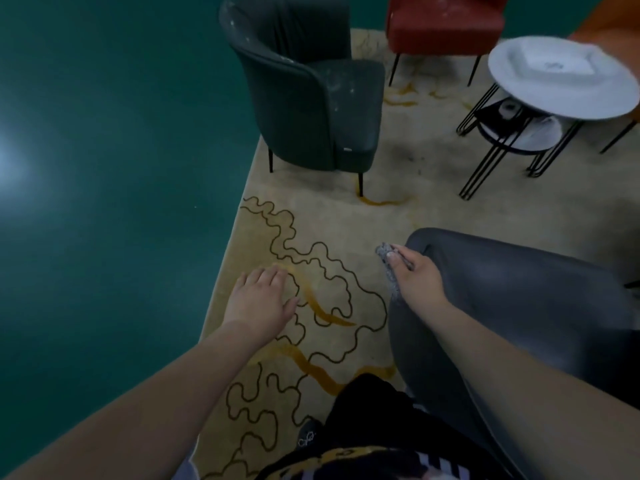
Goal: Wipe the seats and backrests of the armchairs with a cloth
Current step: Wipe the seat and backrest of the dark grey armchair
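**A:** Which step is this?

**B:** I'd judge the wiping of the grey armchair (519,306), the nearest one, is in hand. The right hand (417,271) rests at the top edge of its backrest and pinches a crumpled grey cloth (389,263) between thumb and fingers; the cloth hangs down the chair's outer side. The left hand (261,299) hovers out to the left of the grey armchair, fingers straight and loosely spread, holding nothing.

**A:** And the next move?

**B:** Probably drawing the cloth along the backrest, then down to the seat, with a flatter grip so more cloth meets the surface. The left hand could steady the chair.

**A:** Other chairs?

**B:** Beyond the grey armchair stands a dark green armchair (311,109), with pale specks on its seat and arm, so it looks unwiped. Further off and to its right is a red chair (446,26), also flecked.

**A:** The room?

**B:** The grey armchair sits on a beige rug (346,220) with dark squiggly lines and amber streaks. Left of it the floor (104,168) is glossy green. Beyond it, to the right, stands a round white side table (519,91) on black wire legs, with a lower shelf whose contents I cannot make out.
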`<state>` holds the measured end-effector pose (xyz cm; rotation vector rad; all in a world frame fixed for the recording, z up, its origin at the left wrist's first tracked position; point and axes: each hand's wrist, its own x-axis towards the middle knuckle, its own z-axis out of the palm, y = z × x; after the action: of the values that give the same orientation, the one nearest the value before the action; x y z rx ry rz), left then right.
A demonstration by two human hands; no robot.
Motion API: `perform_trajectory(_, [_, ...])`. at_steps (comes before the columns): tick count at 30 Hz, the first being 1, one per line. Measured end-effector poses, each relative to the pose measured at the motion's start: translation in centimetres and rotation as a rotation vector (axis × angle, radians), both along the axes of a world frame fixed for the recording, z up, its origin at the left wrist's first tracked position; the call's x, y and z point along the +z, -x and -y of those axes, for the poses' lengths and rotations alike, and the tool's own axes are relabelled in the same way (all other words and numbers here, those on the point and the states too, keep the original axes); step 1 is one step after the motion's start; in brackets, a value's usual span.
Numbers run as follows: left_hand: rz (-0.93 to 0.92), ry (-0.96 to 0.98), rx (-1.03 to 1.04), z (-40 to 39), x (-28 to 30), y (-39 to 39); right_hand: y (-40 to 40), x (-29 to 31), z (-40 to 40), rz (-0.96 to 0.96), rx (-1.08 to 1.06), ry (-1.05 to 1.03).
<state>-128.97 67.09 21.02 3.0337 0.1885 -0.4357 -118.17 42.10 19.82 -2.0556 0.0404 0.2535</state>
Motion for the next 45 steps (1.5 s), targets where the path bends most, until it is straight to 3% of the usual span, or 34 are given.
perform_trajectory(11, [0.015, -0.023, -0.086, -3.6, 0.5, -14.5, -14.2, -0.2, -3.4, 0.041, 0.035, 0.167])
perform_trajectory(21, [0.011, 0.000, -0.198, -4.9, 0.8, -27.9, -27.0, 0.9, -4.4, 0.006, 0.021, 0.082])
perform_trajectory(45, [-0.001, -0.016, -0.428, -4.5, -1.5, -65.0, -56.6, 3.8, -2.8, -0.013, -0.256, 0.164])
